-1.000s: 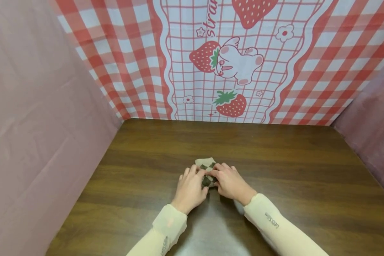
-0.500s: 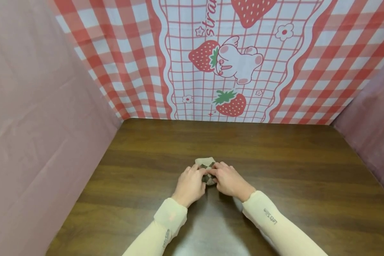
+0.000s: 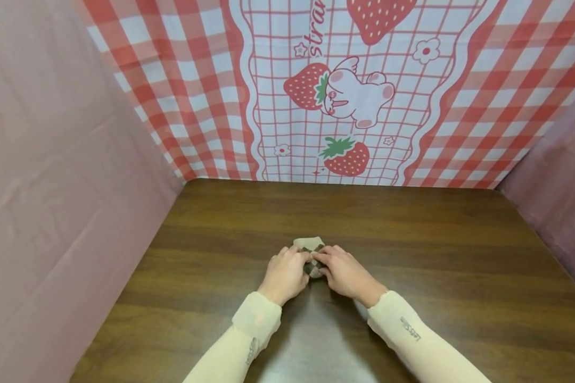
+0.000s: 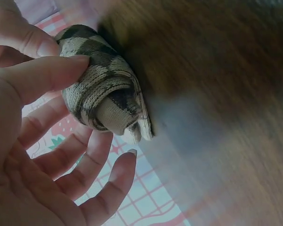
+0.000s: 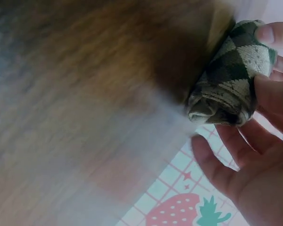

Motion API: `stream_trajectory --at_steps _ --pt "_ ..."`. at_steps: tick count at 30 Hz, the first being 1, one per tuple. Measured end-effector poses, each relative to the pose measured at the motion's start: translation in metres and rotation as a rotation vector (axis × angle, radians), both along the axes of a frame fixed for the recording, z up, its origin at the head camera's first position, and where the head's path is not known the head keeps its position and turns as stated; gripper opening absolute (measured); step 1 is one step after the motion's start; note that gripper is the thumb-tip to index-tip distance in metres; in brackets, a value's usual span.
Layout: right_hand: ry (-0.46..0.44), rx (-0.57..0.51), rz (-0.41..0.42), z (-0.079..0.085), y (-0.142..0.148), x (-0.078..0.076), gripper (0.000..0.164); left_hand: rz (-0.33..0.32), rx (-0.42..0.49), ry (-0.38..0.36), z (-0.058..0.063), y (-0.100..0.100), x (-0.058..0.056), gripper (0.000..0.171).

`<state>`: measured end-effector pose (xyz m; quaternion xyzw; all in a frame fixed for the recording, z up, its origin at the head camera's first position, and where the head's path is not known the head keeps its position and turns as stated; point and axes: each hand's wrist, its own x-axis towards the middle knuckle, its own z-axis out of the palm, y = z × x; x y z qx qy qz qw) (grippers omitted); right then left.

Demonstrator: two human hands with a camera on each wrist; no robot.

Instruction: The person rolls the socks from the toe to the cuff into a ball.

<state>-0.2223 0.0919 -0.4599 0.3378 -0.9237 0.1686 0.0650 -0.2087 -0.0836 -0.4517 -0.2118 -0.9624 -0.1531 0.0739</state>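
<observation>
A knit sock bundle [image 3: 314, 270], checkered dark green and beige, lies rolled on the table between the two hands. Its plain beige end stretches out flat on the far side. My left hand [image 3: 285, 274] pinches the left end of the roll, thumb on the near side and fingers beyond. On the right end, my right hand [image 3: 347, 272] holds it likewise. In the left wrist view the roll [image 4: 101, 87] shows its coiled layers and pale ribbed edges. From the right wrist, the other coiled end of the roll [image 5: 233, 63] is visible. The fingers hide parts of it.
A brown wood-grain table [image 3: 220, 223] spreads around the hands. Behind it hangs a red-and-white checked curtain [image 3: 211, 106] with strawberries. Pink cloth [image 3: 76, 186] covers the left side, and more pink cloth [image 3: 556, 170] the right. Light sleeves cover both forearms.
My left thumb has moved in from the table side onto the roll. The near edge of the sock bundle sits slightly farther away. Both hands otherwise stay in nearly the same place.
</observation>
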Motion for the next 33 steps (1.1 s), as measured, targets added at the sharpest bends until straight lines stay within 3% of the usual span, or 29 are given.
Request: stream_trajectory --at_steps 5,9,19,29,33 --pt "0.138 -0.067 0.01 0.0 0.002 0.003 0.026 0.007 -0.017 -0.018 0.0 0.0 -0.002 0.03" --pt "0.187 -0.061 0.012 -0.003 0.002 0.005 0.026 0.005 -0.025 -0.048 0.001 0.0 -0.003 0.03" --pt "0.22 -0.045 0.016 -0.009 -0.002 0.002 0.04 0.009 -0.097 -0.075 0.001 0.0 -0.006 0.029" --pt "0.197 0.029 -0.046 -0.009 -0.008 -0.003 0.034 -0.003 -0.091 -0.051 -0.002 -0.002 -0.005 0.028" --pt "0.175 0.065 -0.051 -0.006 -0.01 -0.005 0.033 0.002 -0.074 -0.031 -0.003 -0.003 -0.003 0.034"
